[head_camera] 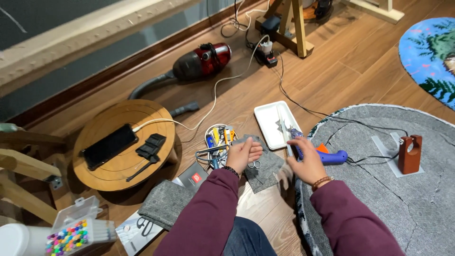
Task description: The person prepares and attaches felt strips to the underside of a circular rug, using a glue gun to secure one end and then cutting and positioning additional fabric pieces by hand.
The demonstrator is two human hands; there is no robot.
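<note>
Scissors (255, 164) half hidden under left hand (243, 155)

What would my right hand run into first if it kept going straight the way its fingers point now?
Most likely the blue glue gun: the right hand already hovers at its nozzle end, fingers aimed up-left. Past that lies the white tray. Depth is hard to judge, so contact is uncertain.

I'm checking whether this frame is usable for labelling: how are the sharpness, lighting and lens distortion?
Head view: mostly sharp, with even, soft indoor light; the right hand near the blue glue gun is slightly motion-blurred, the left hand crisper. The red canister vacuum cleaner shows small glare spots. Wide-angle bending curves the pale ledge at top left.
</note>
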